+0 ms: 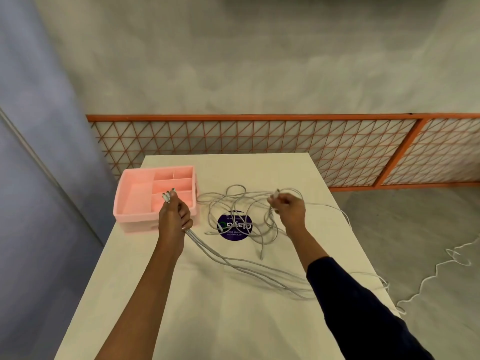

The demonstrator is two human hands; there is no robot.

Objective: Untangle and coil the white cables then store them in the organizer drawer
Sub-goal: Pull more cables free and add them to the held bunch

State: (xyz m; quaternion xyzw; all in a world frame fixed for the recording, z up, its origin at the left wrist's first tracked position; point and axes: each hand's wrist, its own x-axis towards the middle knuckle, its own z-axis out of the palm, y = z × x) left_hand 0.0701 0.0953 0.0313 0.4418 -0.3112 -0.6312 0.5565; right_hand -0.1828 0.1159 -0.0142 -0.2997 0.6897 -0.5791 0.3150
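Both hands are up over the table (181,320), each closed on cable. The left hand (174,213) is a fist around a bundle of several strands, with a cluster of plug ends (168,195) sticking up past the fingers; it sits in front of the near right corner of the organizer (135,201), so the plugs show against its pink interior. From the bottom of the fist the strands run together down and to the right across the tabletop, fanning out a little and passing under the right forearm in its dark sleeve (363,302). The right hand (289,207) pinches one plug end between thumb and fingertips, with more cable caught in the curled fingers.

Between the hands lie the cables (233,203): thin, pale grey-white, in a loose tangle of overlapping loops spread across the middle of the table. The loops cross a round purple sticker (235,226) with white lettering. One loose end with a plug lies just left of the sticker, another points toward the near edge. A strand leaves the tangle to the right and goes over the table's right edge; a cable lies in kinks on the floor (441,261) there.

The organizer is a pink plastic tray at the table's left edge, overhanging it slightly. Its top is divided into one long compartment on the left and several smaller ones on the right; I see nothing lying in them. A drawer front with a handle slot shows below, partly hidden by the left hand.
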